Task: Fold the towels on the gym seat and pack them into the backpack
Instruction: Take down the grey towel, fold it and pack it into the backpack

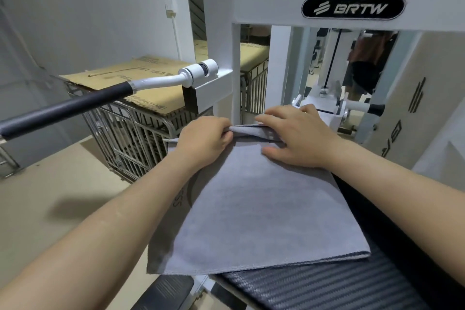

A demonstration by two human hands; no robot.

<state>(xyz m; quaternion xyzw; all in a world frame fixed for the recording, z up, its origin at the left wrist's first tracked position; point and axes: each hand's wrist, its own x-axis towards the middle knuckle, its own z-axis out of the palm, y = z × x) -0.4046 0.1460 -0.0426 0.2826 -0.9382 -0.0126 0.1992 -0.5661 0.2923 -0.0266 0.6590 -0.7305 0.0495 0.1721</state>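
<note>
Logging item 1, pls: what & where? (A)

Towel [251,209], grey, qty 1. Lies flat on gym seat [327,287], a black ribbed pad. Left side & near-left corner overhang seat edge. Near edge shows 2 layers, so doubled. Far edge raised in a small fold betw. the two hands. (B)

Item 2, hands? (A)

Left hand [206,139]: fingers curled round towel's far edge, gripping it, knuckles up. Right hand [299,137]: laid on top of towel just beside the left one, fingers straight & reaching over the far fold, thumb flat on cloth. Pressing, not gripping, as far as can be seen. Both forearms bare, reaching fwd over seat. (B)

Item 3, fixtures? (A)

Machine frame [276,5], white, past seat's far end, w/ black oval badge [352,7] marked BRTW. Handle bar [63,108], black grip on white stem, sticks out left of frame, above floor level, well apart from towel. 2nd short handle [372,109], black tip, behind right hand on the right. (B)

Misc.? (A)

Wire cage [130,138], metal bars, on floor [45,199] left of seat. Cardboard sheets [120,75] flat on top of it. Floor beige. Figure [364,68] in dark shorts seen thru frame; mirror or real, can't tell. (B)
</note>
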